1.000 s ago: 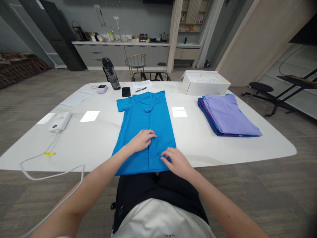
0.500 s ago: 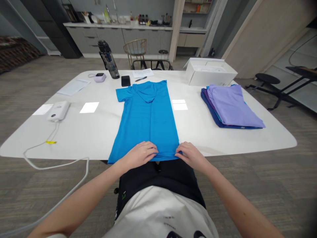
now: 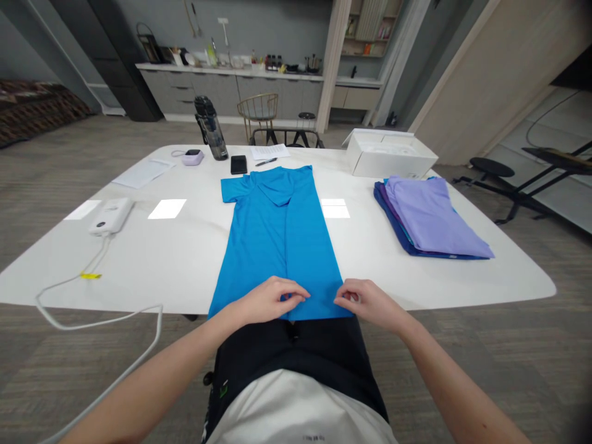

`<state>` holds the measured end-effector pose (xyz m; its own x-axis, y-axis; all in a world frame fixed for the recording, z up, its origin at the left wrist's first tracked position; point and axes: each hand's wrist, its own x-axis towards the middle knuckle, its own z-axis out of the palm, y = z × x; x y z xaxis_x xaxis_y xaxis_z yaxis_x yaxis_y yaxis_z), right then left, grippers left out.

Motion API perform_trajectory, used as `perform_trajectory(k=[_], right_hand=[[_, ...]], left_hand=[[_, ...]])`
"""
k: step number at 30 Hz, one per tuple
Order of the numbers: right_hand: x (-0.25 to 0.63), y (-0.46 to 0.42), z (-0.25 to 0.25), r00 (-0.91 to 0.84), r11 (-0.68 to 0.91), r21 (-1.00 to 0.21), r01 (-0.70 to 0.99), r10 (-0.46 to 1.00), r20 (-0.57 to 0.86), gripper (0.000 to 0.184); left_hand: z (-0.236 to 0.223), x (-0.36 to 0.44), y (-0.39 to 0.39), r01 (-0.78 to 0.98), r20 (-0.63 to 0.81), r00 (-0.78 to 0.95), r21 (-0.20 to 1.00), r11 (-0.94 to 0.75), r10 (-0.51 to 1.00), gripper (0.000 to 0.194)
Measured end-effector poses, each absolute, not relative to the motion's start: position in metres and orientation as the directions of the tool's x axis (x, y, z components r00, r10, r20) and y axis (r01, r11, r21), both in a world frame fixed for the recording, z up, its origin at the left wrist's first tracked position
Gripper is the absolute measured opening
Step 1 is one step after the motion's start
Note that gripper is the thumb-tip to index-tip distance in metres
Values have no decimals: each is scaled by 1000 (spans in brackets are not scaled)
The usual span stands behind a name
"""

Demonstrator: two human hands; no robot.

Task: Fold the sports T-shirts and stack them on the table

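A blue short-sleeved T-shirt (image 3: 259, 246) lies in front of me with its right side folded inward. Its left sleeve sticks out, and the hem reaches the table's near edge. My left hand (image 3: 275, 300) is over the lower middle of the shirt, thumb and forefinger slightly apart and nothing between them. Over the shirt's lower right corner is my right hand (image 3: 367, 302), fingers curled and fingertips close to the thumb, with no cloth visibly pinched. The hem lies flat between the two hands.
On the white table (image 3: 185, 271), folded clothes (image 3: 430, 213) are stacked at right, before an open white box (image 3: 388, 154). A bottle (image 3: 213, 129), black phone-like item (image 3: 238, 164), pen (image 3: 266, 162), papers (image 3: 143, 173), lilac case (image 3: 192, 158) and white corded device (image 3: 111, 216) also lie there.
Both hands have come off the hem, which they were gripping, and now sit slightly above it. The hem has flattened out. The view has tilted up a little.
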<state>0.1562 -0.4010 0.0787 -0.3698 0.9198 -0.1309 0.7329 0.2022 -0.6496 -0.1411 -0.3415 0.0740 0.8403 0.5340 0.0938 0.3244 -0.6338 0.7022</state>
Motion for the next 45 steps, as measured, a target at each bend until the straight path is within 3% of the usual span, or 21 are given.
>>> perform_trajectory(k=[3,6,9,14,19,25,30,33,38,45], right_hand=[[145,-385,73,-339,304,-549,778,940,40,21],[138,-367,63,-395,369,-435,822,918,31,21],[134,-344,55,-379,379,-400,834,922,83,21],[125,-286,54,-328,359,-443,821,933,148,21],[107,-209,53,-291,353,-480,803,935,202,17],[73,-129,47,-268,331,-465,821,943,197,16],[41,-78,44,-315,372,-406,835,927,203,17],[24,-48,42,-302,369,-381,847,926,226,18],[-8,-2,34,-279,356,-406,842,931,236,19],[-43,54,30,-220,272,-401,875,960,172,29]], left_hand=[[66,-136,-329,459,173,770,519,-721,615,37],[54,-132,-326,488,184,807,325,-810,561,53],[50,-128,-323,469,193,829,272,-840,525,54],[60,-121,-277,542,258,752,283,-791,607,45],[55,-122,-189,662,294,576,379,-647,762,38],[44,-156,-93,861,321,131,433,-269,938,35],[32,-214,-29,908,227,-191,411,84,955,44],[22,-249,0,909,222,-197,406,93,955,50],[4,-285,34,924,213,-6,374,-76,977,53],[-10,-296,56,916,214,-182,391,87,960,63]])
